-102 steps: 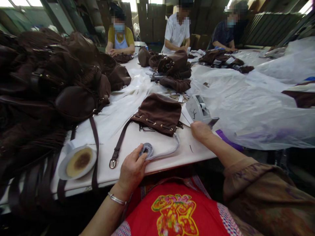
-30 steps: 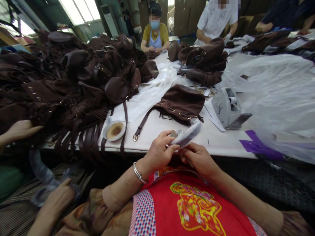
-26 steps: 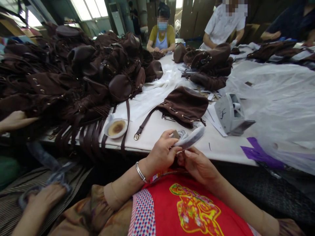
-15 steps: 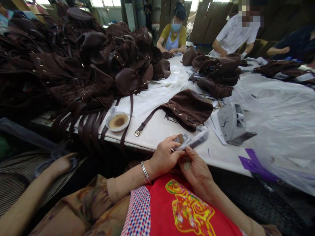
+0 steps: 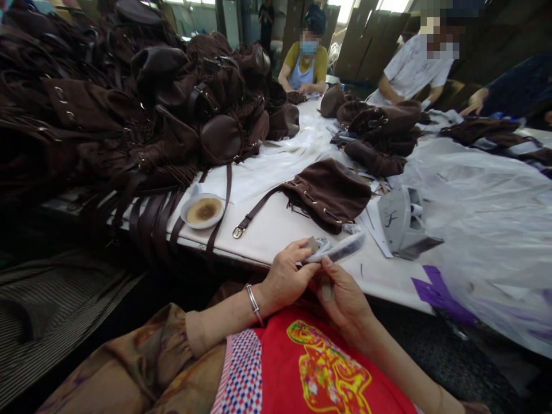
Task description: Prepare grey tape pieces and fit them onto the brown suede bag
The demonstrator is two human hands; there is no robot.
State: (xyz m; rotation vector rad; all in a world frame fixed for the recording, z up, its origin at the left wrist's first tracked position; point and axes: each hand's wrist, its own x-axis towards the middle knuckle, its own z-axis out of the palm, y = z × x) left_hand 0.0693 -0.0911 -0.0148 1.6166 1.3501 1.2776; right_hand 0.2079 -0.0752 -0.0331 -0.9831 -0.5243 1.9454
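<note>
My left hand point(image 5: 285, 276), with a silver bangle on the wrist, is closed around a strap wrapped in clear plastic point(image 5: 345, 247). A small grey-brown piece point(image 5: 313, 245) sticks up by its fingers. My right hand point(image 5: 347, 296) pinches the near side of the same wrapped strap, thumb up. Another flat grey-brown piece point(image 5: 326, 289) shows against its fingers. What lies between the two palms is hidden. Just beyond my hands, a dark brown drawstring bag point(image 5: 330, 192) lies on the white table point(image 5: 259, 241), its buckled strap point(image 5: 250, 219) stretched to the left.
A heap of brown bags point(image 5: 172, 103) fills the left, straps hanging over the edge. A bowl of yellowish stuff point(image 5: 202, 211) stands near the edge. At right are a grey tape dispenser point(image 5: 399, 224), plastic sheeting point(image 5: 487, 218) and purple tape point(image 5: 442, 293). Several people work behind.
The other person's hand at lower left has gone out of view. The far-right worker's hand has moved down onto the brown pieces. My hands keep nearly the same hold.
</note>
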